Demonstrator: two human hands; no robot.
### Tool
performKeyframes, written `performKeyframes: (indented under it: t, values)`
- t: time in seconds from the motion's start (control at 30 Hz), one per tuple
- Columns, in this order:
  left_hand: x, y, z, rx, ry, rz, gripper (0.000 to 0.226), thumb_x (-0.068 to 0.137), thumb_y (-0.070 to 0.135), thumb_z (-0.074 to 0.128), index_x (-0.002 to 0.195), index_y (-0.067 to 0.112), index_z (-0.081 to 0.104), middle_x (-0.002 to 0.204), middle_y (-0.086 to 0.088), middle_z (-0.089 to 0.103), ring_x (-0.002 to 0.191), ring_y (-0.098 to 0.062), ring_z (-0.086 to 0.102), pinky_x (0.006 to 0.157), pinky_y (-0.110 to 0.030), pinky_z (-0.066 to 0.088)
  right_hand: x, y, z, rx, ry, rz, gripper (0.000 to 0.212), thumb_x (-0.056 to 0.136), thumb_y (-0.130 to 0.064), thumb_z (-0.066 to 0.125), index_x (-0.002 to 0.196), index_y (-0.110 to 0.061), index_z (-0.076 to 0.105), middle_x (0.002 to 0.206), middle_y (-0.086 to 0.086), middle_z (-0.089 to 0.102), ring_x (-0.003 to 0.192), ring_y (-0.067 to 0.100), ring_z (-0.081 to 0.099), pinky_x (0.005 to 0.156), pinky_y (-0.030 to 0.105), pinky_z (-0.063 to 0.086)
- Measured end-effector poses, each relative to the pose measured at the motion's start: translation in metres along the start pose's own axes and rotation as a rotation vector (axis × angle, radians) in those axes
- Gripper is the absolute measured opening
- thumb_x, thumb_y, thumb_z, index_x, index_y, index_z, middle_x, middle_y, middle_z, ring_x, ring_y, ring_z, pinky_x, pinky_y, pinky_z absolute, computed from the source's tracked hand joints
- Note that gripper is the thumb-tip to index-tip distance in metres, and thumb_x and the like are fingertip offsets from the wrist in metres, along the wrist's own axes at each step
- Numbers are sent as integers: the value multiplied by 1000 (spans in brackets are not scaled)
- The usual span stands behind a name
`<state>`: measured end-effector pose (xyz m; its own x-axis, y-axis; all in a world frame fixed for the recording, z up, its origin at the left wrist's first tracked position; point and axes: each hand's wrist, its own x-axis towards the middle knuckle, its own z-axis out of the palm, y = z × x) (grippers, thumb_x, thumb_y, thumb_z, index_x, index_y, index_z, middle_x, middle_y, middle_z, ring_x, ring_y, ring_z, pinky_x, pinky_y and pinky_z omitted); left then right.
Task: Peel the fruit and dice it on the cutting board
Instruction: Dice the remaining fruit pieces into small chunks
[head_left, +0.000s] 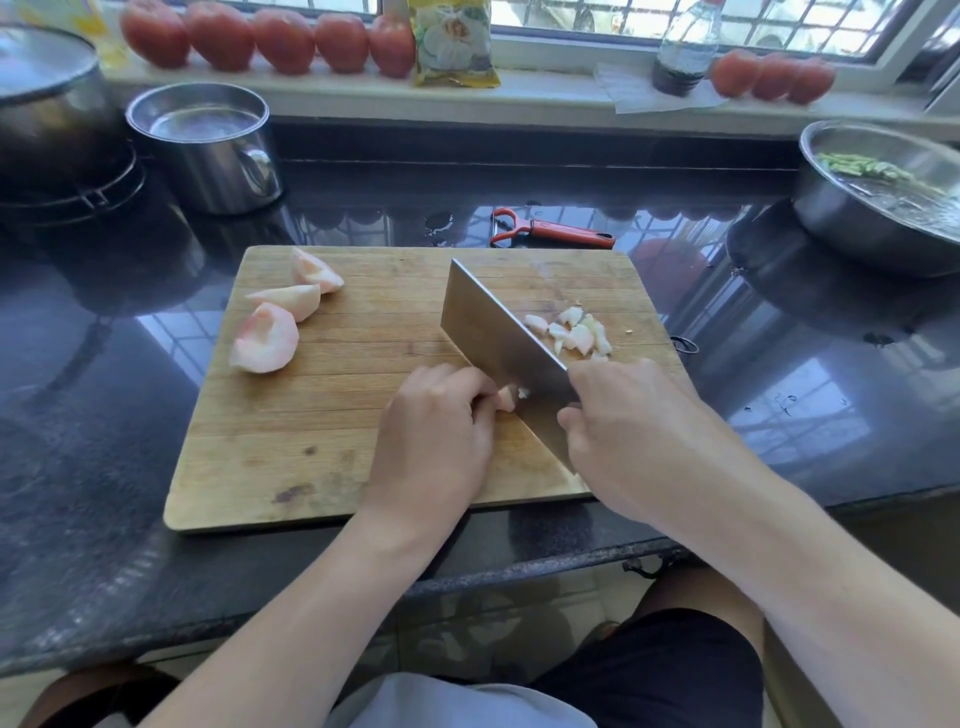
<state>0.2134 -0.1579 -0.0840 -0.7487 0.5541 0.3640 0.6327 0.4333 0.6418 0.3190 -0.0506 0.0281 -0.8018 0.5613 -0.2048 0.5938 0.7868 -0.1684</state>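
Left hand (436, 431) pinches fruit piece (508, 397); right hand (623, 431) grips cleaver (498, 332) (peeler (550, 231) behind board).

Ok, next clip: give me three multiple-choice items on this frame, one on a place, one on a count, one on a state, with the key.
1. Where does the peeler lie?
A. on the cutting board
B. on the counter beyond the board
C. in the metal bowl

2. How many large peeled fruit wedges wait at the board's left?
A. one
B. three
C. five

3. What is the right hand doing?
A. gripping the cleaver
B. resting flat
C. holding the peeler

Key: B, it rests past the cutting board's far edge; B, three pieces show there; A, fingers wrap the handle of the cleaver.
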Motion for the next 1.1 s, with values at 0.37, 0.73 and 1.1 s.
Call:
performKeyframes:
  t: [0.37,0.73,1.1]
  values:
    - [-1,1,1,23,31,-4,9,86,13,79,80,19,76,83,5,68,82,-19,57,72,-20,34,29,-1,2,148,-2,-32,10,98,-28,51,95,-21,57,85,-1,51,72,16,48,52,30,34]
    - [-1,1,1,19,29,-27,11,83,3,78,81,14,75,80,-3,67,85,-27,61,71,-33,47,-3,-6,-7,39,88,-62,26,100,-31,49,80,-28,33,76,-11,34,66,15,33,51,31,26]
    - [-1,2,1,26,34,-22,12,82,2,77,81,14,77,80,-3,67,85,-25,61,72,-27,40,-8,-8,-9,4,71,-33,23,101,-31,48,83,-27,36,75,-11,30,73,24,37,54,34,30]
